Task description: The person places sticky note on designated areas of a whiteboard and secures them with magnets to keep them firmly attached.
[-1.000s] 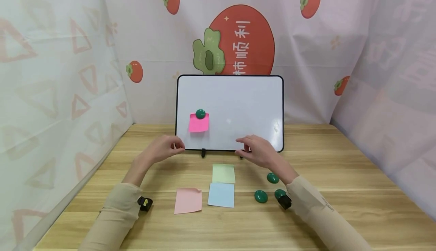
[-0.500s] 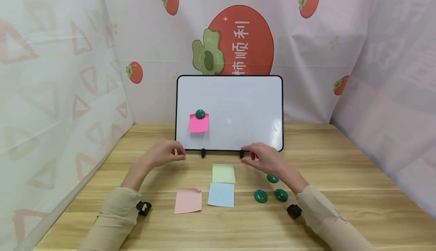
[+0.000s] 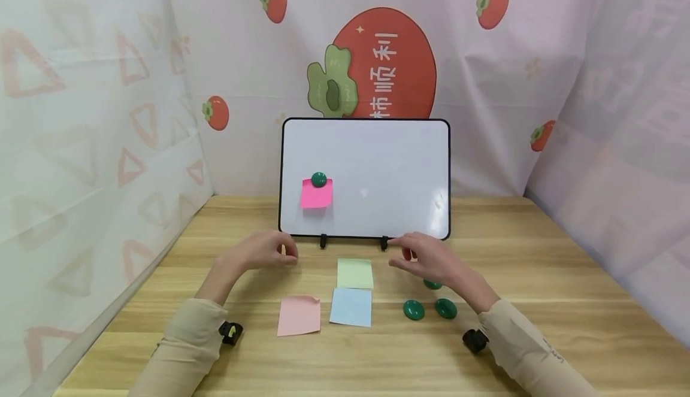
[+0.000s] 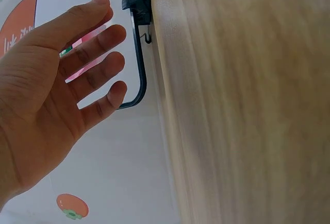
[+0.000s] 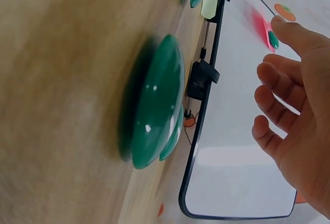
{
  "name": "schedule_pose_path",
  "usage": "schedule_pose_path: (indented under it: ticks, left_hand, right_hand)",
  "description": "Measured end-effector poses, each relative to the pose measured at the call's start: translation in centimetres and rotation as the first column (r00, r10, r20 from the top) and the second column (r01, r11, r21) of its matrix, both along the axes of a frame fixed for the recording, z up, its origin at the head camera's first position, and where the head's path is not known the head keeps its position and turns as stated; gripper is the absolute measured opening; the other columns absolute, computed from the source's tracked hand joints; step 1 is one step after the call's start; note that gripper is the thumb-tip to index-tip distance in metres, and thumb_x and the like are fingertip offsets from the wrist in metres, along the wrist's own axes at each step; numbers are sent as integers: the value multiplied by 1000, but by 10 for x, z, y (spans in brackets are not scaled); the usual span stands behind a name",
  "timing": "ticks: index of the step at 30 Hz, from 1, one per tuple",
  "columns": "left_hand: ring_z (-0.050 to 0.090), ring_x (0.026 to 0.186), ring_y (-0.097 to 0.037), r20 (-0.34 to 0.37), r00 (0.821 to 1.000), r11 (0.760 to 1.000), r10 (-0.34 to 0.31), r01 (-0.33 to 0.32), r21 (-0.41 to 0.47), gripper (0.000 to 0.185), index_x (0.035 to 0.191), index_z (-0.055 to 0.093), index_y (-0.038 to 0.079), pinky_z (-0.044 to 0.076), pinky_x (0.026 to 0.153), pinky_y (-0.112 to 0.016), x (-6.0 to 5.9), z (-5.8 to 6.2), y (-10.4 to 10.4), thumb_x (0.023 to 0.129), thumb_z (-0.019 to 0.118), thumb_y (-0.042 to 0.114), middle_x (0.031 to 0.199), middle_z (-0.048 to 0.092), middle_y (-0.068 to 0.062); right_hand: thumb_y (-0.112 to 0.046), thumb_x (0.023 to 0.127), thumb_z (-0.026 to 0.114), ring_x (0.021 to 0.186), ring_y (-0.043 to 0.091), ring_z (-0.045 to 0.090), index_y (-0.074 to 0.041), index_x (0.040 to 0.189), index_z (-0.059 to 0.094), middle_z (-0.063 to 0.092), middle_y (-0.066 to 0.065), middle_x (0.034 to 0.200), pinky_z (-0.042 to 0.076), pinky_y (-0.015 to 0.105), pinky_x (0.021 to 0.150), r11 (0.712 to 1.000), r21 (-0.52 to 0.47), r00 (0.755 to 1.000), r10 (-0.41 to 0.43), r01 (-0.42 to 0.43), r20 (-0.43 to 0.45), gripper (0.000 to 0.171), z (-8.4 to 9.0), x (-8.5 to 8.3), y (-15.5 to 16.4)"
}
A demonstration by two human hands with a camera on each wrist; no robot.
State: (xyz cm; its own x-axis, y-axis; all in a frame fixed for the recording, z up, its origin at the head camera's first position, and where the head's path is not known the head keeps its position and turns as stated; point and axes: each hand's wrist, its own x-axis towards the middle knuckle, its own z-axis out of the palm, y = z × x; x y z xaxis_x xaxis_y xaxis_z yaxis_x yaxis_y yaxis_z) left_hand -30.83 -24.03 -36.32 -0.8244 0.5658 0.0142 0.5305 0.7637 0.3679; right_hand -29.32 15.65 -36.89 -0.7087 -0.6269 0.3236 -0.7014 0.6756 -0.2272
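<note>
My left hand (image 3: 264,250) hovers over the table in front of the whiteboard's (image 3: 388,163) lower left corner, fingers loosely bent, holding nothing. Over the table by the board's lower right is my right hand (image 3: 428,258), also holding nothing; its fingers (image 5: 268,100) are relaxed in the right wrist view. On the board, a green round magnet (image 3: 319,179) sits at the top of a bright pink sticky note (image 3: 316,196). A pale green note (image 3: 354,273), a blue note (image 3: 351,307) and a light pink note (image 3: 299,316) lie on the table between the hands.
Loose green magnets (image 3: 414,309) lie on the wooden table (image 3: 345,361) below the right hand, one partly hidden by it. Small black feet (image 3: 323,241) support the whiteboard. Printed cloth (image 3: 237,157) hangs behind the table and at both sides.
Both hands have drawn down and back from the whiteboard, the right one also shifting to the right. More of the board's right foot shows. The notes and magnets stay in place.
</note>
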Motion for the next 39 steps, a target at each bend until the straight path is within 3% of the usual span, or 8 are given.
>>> schedule_pose_path:
  ticks: [8, 13, 20, 26, 30, 35, 39]
  left_hand:
    - [57, 73, -6, 121, 990, 997, -65, 60, 45, 5, 88, 76, 21, 48, 65, -24, 3, -1, 1, 88, 75, 26, 83, 69, 12]
    - [58, 74, -6, 173, 980, 994, -98, 87, 69, 4, 87, 77, 16, 49, 67, -23, 5, -5, -3, 87, 76, 19, 82, 70, 10]
    - [64, 81, -8, 342, 927, 986, -155, 122, 118, 9, 89, 78, 14, 51, 75, -24, 10, -5, -2, 83, 80, 20, 86, 72, 7]
    - [61, 78, -7, 393, 906, 986, -156, 121, 113, 8, 89, 79, 12, 50, 73, -23, 12, -7, -4, 82, 81, 15, 87, 73, 4]
    - [59, 81, -7, 394, 905, 986, -160, 130, 101, 10, 89, 79, 13, 49, 73, -22, 15, -7, -5, 81, 82, 17, 89, 71, 4]
    - [58, 87, -8, 357, 923, 990, -141, 120, 79, 10, 88, 79, 20, 47, 78, -23, 21, -8, -5, 82, 81, 28, 93, 68, 7]
    - [55, 87, -13, 355, 928, 994, -112, 98, 58, 16, 89, 79, 23, 45, 75, -24, 27, -8, -5, 76, 86, 31, 96, 64, 5]
  right_hand:
    - [-38, 92, 70, 67, 2, 42, -11, 127, 67, 49, -14, 74, 38, 19, 58, 998, 54, 998, 8, -11, 57, 45, 1, 2, 1]
    - [-40, 94, 67, 67, 2, 44, -12, 128, 66, 51, -14, 75, 39, 20, 59, 996, 77, 993, 34, -43, 114, 45, -2, 1, 3]
    - [-37, 94, 68, 67, 1, 44, -10, 126, 67, 51, -14, 74, 40, 20, 61, 993, 82, 987, 71, -83, 143, 42, -4, 2, 9]
    - [-36, 94, 68, 69, 1, 45, -11, 125, 68, 52, -13, 77, 40, 20, 62, 993, 74, 980, 79, -94, 185, 40, -5, 5, 14]
    - [-37, 94, 67, 69, 1, 45, -11, 125, 68, 52, -14, 77, 42, 20, 62, 992, 64, 975, 97, -111, 200, 40, -5, 7, 20]
    - [-37, 95, 66, 69, 0, 46, -12, 124, 68, 52, -15, 77, 42, 20, 62, 990, 63, 972, 110, -126, 209, 39, -6, 9, 26]
    - [-37, 95, 66, 69, 0, 46, -13, 126, 67, 52, -15, 78, 42, 20, 62, 987, 65, 963, 125, -144, 239, 40, -6, 11, 30]
